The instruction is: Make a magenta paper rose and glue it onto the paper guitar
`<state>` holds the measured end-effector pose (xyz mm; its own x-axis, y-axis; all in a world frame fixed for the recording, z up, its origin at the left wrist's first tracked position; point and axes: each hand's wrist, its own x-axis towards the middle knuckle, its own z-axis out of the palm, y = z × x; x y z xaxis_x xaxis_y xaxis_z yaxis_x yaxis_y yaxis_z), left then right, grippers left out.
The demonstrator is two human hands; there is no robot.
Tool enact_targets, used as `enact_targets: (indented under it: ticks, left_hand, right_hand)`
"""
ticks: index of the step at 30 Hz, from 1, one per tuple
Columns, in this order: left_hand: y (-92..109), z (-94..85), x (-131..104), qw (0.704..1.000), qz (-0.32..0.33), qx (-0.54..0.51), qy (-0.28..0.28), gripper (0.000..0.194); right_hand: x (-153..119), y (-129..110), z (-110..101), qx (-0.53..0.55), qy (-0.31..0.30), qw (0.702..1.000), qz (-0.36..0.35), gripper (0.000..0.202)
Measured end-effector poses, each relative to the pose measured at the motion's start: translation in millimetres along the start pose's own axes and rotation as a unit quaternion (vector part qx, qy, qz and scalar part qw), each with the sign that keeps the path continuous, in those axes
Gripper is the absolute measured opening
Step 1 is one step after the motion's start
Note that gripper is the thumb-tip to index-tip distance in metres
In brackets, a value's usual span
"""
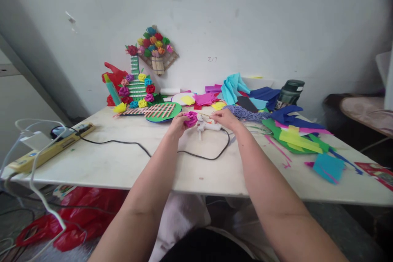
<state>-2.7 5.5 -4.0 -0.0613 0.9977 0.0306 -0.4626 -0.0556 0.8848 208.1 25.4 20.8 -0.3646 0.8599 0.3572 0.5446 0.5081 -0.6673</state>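
My left hand (178, 125) is closed on a magenta crepe-paper flower (190, 119), pinching it by its left side. My right hand (226, 118) is pinched shut, and a thin light-coloured stick (204, 115) seems to run from its fingertips toward the flower. Whether the stick touches the flower is too small to tell. Just below and between both hands, a white glue gun (211, 126) rests on the table, its black cord curving away to the left. A small white and orange patch beside the glue gun cannot be made out clearly.
A guitar-shaped craft with paper flowers (139, 90) leans at the back left, near a flat green one (164, 111). Coloured paper (291, 139), purple string (247, 113) and a dark bottle (290, 93) lie right. A yellow power strip (49, 149) sits left on the white table (116, 168).
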Motion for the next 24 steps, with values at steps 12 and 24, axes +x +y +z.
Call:
enact_targets:
  ticks: [12,24]
  left_hand:
    - [-3.2,-2.5,3.9,0.999,0.027,0.007,0.024,0.029]
    - [-4.2,-2.8,4.2,0.999,0.029,0.018,0.028,0.028]
  right_hand:
    - [3.0,0.9,3.5,-0.044,0.001,0.999,0.016,0.027]
    - [2.5,-2.2,3.2,-0.085,-0.001,0.996,0.030,0.027]
